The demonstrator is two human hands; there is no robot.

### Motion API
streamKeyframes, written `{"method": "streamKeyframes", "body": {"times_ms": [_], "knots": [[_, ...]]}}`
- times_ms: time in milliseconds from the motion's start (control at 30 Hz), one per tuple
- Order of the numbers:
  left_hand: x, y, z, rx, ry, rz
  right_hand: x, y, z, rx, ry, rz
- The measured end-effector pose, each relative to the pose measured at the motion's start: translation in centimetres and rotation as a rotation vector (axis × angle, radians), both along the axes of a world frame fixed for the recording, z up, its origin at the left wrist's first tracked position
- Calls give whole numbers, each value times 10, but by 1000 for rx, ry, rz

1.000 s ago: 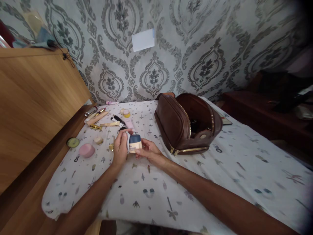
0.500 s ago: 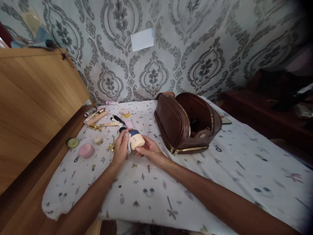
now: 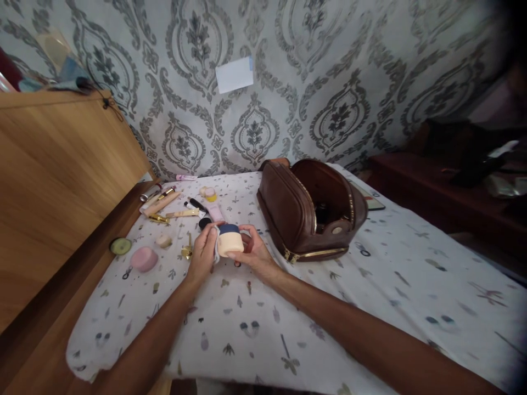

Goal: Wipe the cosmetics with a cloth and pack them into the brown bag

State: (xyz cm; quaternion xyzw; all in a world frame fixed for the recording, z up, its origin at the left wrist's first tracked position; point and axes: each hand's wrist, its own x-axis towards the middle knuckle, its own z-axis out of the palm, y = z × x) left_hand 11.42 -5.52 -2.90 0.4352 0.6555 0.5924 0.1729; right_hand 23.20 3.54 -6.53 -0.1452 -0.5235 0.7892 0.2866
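Observation:
Between my two hands is a cream-coloured jar with a dark blue lid, held just above the patterned cloth. My right hand grips the jar from the right, thumb low and fingers behind it. My left hand is closed on a pale cloth, which it presses against the jar's left side. Just beyond the hands lie a pink tube and a round black item. A small gold item lies left of my left hand.
An open brown leather bag with gold zips stands to the right. Leftward lie a pink round container, a green-topped jar, a small cream jar and several cosmetics. A wooden cabinet borders the left side; behind is a patterned wall.
The jar has turned from tilted to nearly upright, its blue lid now on top. Both hands still hold about the same place, and the view has shifted slightly.

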Motion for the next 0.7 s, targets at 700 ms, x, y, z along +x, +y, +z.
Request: {"method": "streamKeyframes", "body": {"times_ms": [700], "knots": [[0, -4, -4, -129, 201, -49, 14, -17, 6, 531, -232, -238]]}}
